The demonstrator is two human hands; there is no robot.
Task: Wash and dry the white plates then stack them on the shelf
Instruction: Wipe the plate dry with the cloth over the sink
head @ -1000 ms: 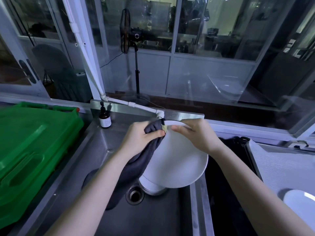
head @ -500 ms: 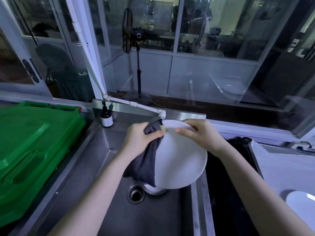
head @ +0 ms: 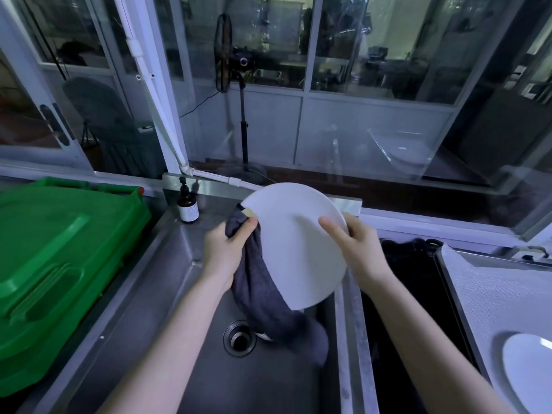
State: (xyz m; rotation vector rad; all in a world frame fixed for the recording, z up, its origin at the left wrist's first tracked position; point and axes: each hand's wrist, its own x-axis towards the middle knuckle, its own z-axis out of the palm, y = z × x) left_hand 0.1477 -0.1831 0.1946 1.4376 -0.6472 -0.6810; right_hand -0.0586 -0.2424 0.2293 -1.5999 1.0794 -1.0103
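Left hand (head: 225,249) grips a cloth (head: 260,297) against the plate (head: 295,249); right hand (head: 355,249) clasps its rim, above the sink (head: 167,294).

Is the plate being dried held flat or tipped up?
Tipped up: the white plate stands on edge above the sink, its face toward the camera.
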